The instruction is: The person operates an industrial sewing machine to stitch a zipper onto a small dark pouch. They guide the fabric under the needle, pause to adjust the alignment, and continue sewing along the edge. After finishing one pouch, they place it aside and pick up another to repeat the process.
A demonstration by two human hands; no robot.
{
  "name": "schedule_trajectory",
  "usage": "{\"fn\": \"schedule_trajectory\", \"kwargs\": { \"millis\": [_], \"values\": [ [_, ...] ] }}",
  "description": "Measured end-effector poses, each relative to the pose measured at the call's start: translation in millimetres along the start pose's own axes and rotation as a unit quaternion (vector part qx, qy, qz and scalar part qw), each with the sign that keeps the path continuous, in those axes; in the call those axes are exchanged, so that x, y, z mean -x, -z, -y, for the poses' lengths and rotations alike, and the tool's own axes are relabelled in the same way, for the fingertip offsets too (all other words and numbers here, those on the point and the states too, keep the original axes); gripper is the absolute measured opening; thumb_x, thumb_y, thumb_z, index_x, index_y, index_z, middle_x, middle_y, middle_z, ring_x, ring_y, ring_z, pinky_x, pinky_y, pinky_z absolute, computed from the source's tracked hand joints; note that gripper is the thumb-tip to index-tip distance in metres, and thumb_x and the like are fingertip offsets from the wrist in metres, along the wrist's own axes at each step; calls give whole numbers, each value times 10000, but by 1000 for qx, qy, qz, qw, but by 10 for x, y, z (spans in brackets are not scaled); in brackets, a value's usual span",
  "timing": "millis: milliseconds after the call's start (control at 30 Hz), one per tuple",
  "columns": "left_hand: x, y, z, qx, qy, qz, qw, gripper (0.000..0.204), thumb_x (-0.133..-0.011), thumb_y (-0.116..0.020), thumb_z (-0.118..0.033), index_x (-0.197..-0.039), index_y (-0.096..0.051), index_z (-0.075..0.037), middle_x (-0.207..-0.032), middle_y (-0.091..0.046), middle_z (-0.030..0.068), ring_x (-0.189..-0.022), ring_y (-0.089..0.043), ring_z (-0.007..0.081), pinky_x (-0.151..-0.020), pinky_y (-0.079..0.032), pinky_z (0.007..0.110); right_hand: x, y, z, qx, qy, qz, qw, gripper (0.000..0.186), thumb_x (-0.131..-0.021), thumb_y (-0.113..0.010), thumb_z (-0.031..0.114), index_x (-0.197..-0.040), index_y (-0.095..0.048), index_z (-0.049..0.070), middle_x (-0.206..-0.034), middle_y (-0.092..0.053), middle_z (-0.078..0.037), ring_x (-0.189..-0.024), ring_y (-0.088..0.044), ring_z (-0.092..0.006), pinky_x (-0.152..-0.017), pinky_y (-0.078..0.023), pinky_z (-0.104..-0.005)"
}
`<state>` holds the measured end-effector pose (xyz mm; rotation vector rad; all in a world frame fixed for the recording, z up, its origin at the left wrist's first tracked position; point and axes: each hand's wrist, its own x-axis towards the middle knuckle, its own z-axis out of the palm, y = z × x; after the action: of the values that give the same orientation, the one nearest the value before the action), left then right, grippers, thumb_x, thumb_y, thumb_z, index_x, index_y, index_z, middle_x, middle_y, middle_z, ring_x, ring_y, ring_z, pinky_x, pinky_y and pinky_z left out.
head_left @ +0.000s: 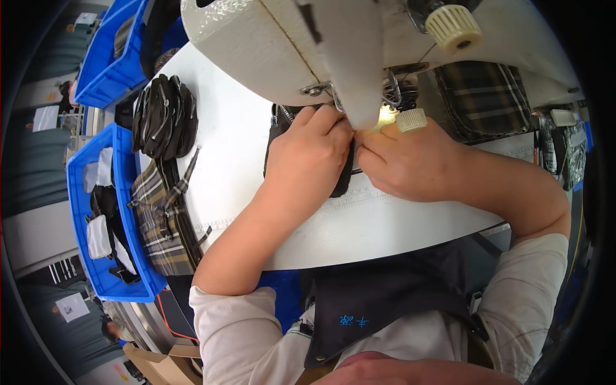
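A white sewing machine stands over the table, its small lamp lit beside the needle area. Under its head lies a black fabric piece with a zipper. My left hand is closed on this piece, fingers bent and pressing it to the table close to the needle area. My right hand is closed too, thumb and forefinger pinching the piece's edge beside the left fingertips. The machine head hides the needle and part of the fabric.
Left on the white table are a stack of black zippered pieces and plaid fabric pieces. Blue bins stand beyond the left edge. More plaid fabric lies right of the machine head, near packaged items.
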<state>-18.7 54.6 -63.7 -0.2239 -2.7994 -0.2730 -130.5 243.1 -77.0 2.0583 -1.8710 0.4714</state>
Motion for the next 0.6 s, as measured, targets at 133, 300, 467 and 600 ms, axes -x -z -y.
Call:
{"fn": "schedule_trajectory", "kwargs": {
  "millis": [133,300,467,600],
  "values": [
    [-17,3,-59,-39,2,-9,999,219,-879,-760,-93,-1097,-768,-72,-1141,-720,27,-928,-695,254,-688,-594,359,-17,22,-18,-25,-15,19,999,164,-755,-725,135,-857,-646,33,-857,-656,-122,-653,-672,-247,-557,-549,-383],
    [-18,-44,-68,-68,1,-23,997,257,-885,-747,-107,-1140,-765,-72,-1171,-725,34,-940,-690,247,-700,-593,354,-28,4,-54,-13,-11,-19,1000,163,-751,-711,121,-868,-645,28,-844,-642,-110,-656,-660,-235,-540,-534,-379],
    [12,-21,-57,-38,14,-17,999,319,-892,-751,-131,-1208,-751,-83,-1245,-726,36,-992,-698,248,-736,-594,357,-5,-20,-47,21,2,-23,1000,151,-767,-694,133,-876,-642,43,-836,-635,-79,-663,-647,-222,-541,-506,-356],
    [75,193,-94,-66,12,8,998,407,-866,-791,-199,-1254,-737,-91,-1323,-697,56,-1122,-650,246,-914,-521,402,-4,13,-19,8,-3,-24,1000,133,-782,-689,140,-867,-612,74,-796,-599,-37,-632,-631,-214,-540,-485,-358]
  ]
}}
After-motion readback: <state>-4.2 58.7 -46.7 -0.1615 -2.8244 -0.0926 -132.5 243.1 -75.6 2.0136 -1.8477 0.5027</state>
